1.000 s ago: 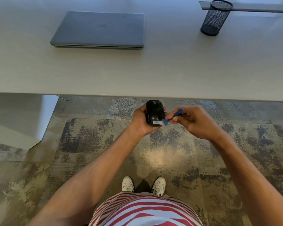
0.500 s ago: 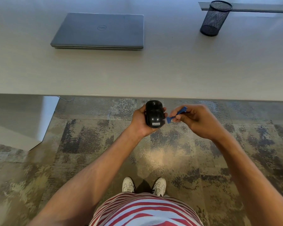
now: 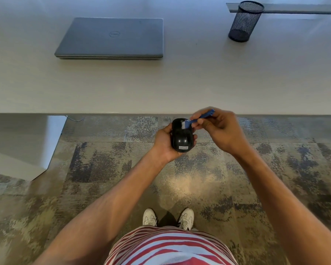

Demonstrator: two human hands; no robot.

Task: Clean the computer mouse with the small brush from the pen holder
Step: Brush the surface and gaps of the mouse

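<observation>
the black mouse (image 3: 182,136) sits cupped in my left hand (image 3: 165,143), held over the carpet just short of the worktop (image 3: 180,83) edge. my right hand (image 3: 221,129) pinches the small blue brush (image 3: 197,119), its white bristles touching the mouse's far end. on the worktop, the mesh pen holder (image 3: 245,22) stands far right, the closed laptop (image 3: 113,38) to its left.

light was bright and even, with soft glare on the desk (image 3: 199,79). wide-angle edges bent and blurred the carpet (image 3: 17,226).

"Lenovo" on mouse (image 3: 182,136); Dell-logo laptop (image 3: 113,38)
</observation>
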